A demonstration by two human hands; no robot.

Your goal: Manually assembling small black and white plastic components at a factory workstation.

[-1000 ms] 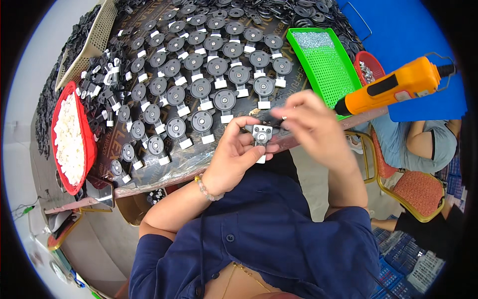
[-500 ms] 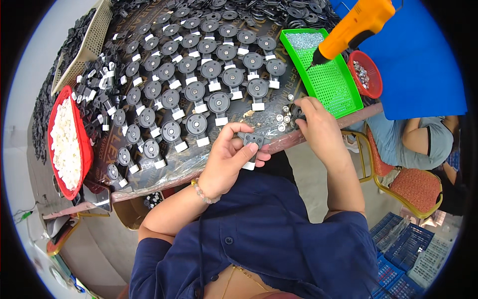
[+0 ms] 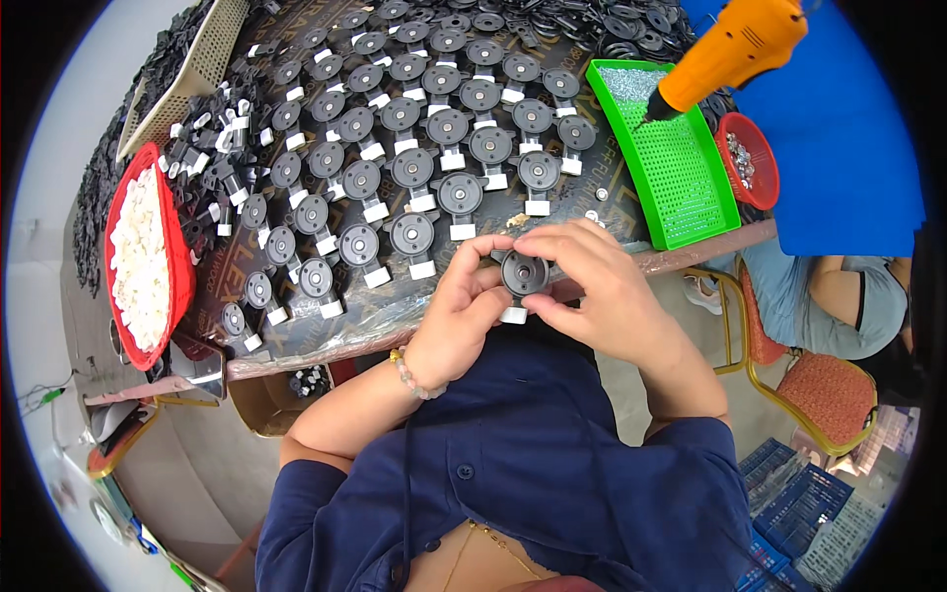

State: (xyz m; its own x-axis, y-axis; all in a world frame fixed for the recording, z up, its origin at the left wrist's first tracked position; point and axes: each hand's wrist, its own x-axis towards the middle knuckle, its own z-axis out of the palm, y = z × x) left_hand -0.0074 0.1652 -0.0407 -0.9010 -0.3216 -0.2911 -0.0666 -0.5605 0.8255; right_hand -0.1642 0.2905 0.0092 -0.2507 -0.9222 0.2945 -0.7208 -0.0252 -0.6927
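Note:
In front of my body, just past the table's near edge, my left hand (image 3: pixel 452 314) is closed on a black plastic bracket with a white end (image 3: pixel 513 316). My right hand (image 3: pixel 604 293) pinches the rim of a round black disc (image 3: pixel 525 273) that lies over the bracket. The fingers of both hands meet around this piece, and the contact between disc and bracket is hidden. Just beyond my right hand, small metal parts (image 3: pixel 601 194) lie on the table. Rows of similar black disc pieces with white ends (image 3: pixel 461 197) stand on the dark table cover (image 3: pixel 340 301).
To the right are a green tray (image 3: pixel 681 235) of screws, an orange electric screwdriver (image 3: pixel 740 49) above it, and a red bowl (image 3: pixel 771 183) of metal parts. At left are a red basket (image 3: pixel 180 271) of white pieces and a beige basket (image 3: pixel 202 69). Another person (image 3: pixel 853 296) sits at right.
My right hand has come left from beside the metal parts, bringing a black disc onto the bracket in my left hand. The view has shifted slightly.

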